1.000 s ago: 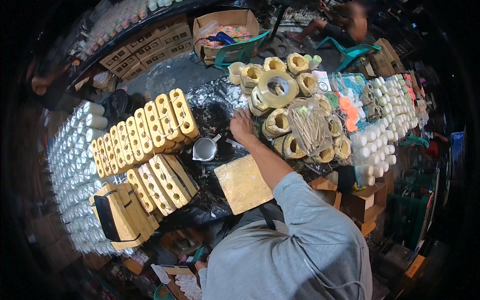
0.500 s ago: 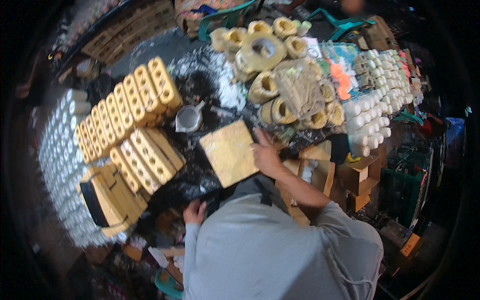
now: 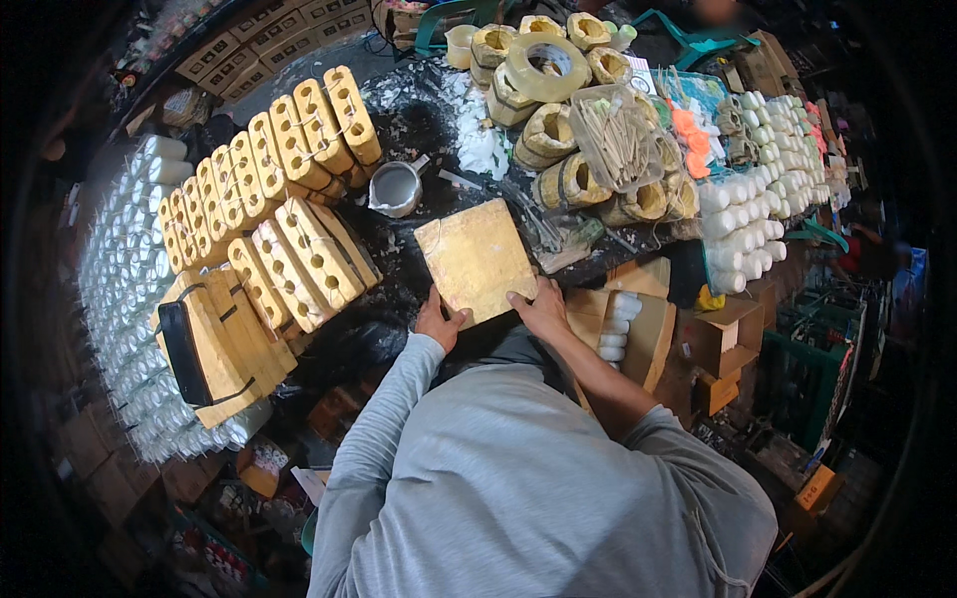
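A square yellowish slab (image 3: 477, 261) with a worn, flat top face is at the front edge of the dark table, turned slightly askew. My left hand (image 3: 442, 321) grips its near left corner, with the thumb along the near edge. At its near right corner my right hand (image 3: 541, 309) holds on, the thumb lying over the face and the other fingers around the side. The slab's underside is hidden. Just beyond its far left corner stands a grey metal pouring cup (image 3: 397, 187) with a handle and pale contents.
Yellow moulds with round holes (image 3: 294, 261) stand in rows on the left, beside many white cylinders (image 3: 150, 299). Hollow yellow moulds (image 3: 548, 137), a roll of clear tape (image 3: 548, 66) and a plastic tub of sticks (image 3: 616, 138) occupy the back. An open carton (image 3: 648, 339) sits at my right.
My left hand has come up from beside my body to the slab's near left corner. The right hand has slid down its right side to the near corner. The view has shifted.
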Action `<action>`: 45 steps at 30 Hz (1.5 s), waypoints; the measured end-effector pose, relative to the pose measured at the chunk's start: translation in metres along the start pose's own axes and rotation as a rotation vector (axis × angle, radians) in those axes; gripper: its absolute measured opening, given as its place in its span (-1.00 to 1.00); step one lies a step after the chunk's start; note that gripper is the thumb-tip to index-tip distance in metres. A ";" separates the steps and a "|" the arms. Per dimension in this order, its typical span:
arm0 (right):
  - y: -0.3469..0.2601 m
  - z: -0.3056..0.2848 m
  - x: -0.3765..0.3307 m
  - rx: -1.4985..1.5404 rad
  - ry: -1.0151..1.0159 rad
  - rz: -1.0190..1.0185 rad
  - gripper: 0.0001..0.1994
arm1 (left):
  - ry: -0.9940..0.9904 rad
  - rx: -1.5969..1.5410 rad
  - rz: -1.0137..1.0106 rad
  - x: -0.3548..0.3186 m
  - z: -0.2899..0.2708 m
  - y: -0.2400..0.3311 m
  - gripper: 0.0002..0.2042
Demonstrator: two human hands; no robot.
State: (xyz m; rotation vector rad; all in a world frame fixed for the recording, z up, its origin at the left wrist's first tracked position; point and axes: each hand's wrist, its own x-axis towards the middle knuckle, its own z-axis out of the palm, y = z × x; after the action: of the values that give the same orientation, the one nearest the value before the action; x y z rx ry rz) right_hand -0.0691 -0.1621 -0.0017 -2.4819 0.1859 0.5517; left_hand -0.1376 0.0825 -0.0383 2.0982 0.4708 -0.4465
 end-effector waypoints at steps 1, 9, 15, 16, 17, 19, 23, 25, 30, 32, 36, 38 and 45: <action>0.001 0.002 -0.007 0.020 -0.076 0.011 -0.32 | -0.003 -0.022 -0.065 -0.004 -0.002 0.002 -0.11; -0.009 0.026 -0.041 0.329 -0.083 0.207 -0.29 | 0.016 0.106 -0.026 -0.003 -0.022 -0.001 -0.15; -0.007 0.013 -0.031 0.338 -0.158 0.266 -0.18 | -0.075 0.034 0.045 0.002 -0.025 0.001 -0.18; -0.006 0.009 -0.029 0.334 -0.180 0.289 -0.16 | -0.084 0.027 0.039 0.002 -0.025 0.002 -0.18; -0.005 0.005 -0.028 0.323 -0.204 0.262 -0.15 | -0.092 0.012 0.069 0.001 -0.025 0.002 -0.18; -0.007 0.000 -0.026 0.247 -0.252 0.242 -0.15 | -0.069 0.036 0.077 0.000 -0.026 0.003 -0.20; -0.015 0.003 -0.029 0.066 -0.210 0.146 -0.32 | -0.105 0.056 0.044 0.000 -0.031 0.011 -0.28; -0.018 0.008 -0.033 0.071 -0.134 0.173 -0.37 | -0.150 0.024 -0.016 0.000 -0.033 0.019 -0.30; -0.019 0.010 -0.038 -0.178 0.071 0.053 -0.44 | -0.149 0.044 -0.071 -0.002 -0.033 0.032 -0.40; -0.016 0.005 -0.035 -0.148 0.123 0.035 -0.45 | -0.142 -0.022 -0.042 -0.001 -0.029 0.029 -0.43; -0.009 -0.006 -0.022 -0.124 0.054 0.010 -0.48 | -0.183 -0.153 -0.008 0.007 -0.013 0.021 -0.46; -0.004 -0.009 -0.018 -0.090 0.068 -0.023 -0.50 | -0.205 -0.185 -0.066 0.005 -0.007 0.022 -0.44; 0.026 -0.001 -0.019 0.248 0.099 0.069 -0.53 | -0.379 0.166 0.079 -0.023 -0.042 0.057 -0.34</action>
State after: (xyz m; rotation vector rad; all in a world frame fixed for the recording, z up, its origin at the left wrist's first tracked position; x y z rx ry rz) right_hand -0.0926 -0.1841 -0.0066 -2.2689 0.3574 0.4076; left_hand -0.1239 0.0853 0.0348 2.1142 0.1323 -0.8397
